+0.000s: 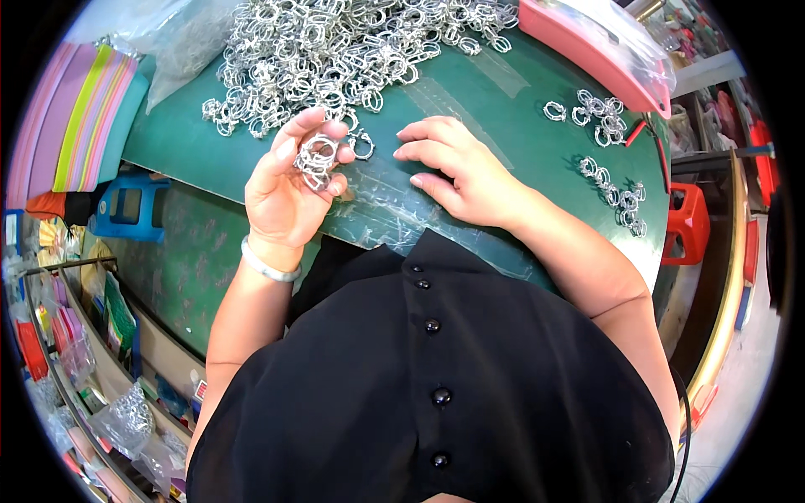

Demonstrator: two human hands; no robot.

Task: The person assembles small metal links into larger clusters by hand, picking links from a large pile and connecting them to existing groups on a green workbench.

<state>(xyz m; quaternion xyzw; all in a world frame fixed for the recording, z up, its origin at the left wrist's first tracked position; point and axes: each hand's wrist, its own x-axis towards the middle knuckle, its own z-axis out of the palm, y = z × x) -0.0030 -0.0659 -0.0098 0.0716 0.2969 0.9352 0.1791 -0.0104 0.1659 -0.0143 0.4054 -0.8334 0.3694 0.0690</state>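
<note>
Far left: stack of flat pastel sheets in pink, yellow and green (80, 117), lying past the bench edge. Below it, blue plastic stool (130, 205) on the floor.

Round bench topped with dark green mat (495, 109), a clear scuffed plastic film laid over its near part.

Upper left to centre of bench: large heap of small silver metal ring clasps (335, 42), loosely tangled, spreading toward the near edge.

Left hand (289, 180): forearm rising from lower edge, white bangle (267, 267) at wrist, palm turned up and facing the wearer, fingers curled inward. Clenched loosely around a small cluster of silver ring clasps (316, 159), thumb pressing from the right, fingertips reaching the fringe of the heap.

Just right of that thumb: single silver ring clasp (363, 147) lying on the mat, between the two hands.

Right hand (457, 168): palm down, flat on the film, fingers extended leftward and slightly spread, grasping nothing; fingertips near the single clasp, not touching it. Forearm running off to lower right.

Right of bench: two small groups of silver clasps (599, 113), upper and lower, well apart from both hands.

Upper right: pink plastic tray with clear bag (587, 50). Beyond bench edge, red plastic stool (686, 222).
</note>
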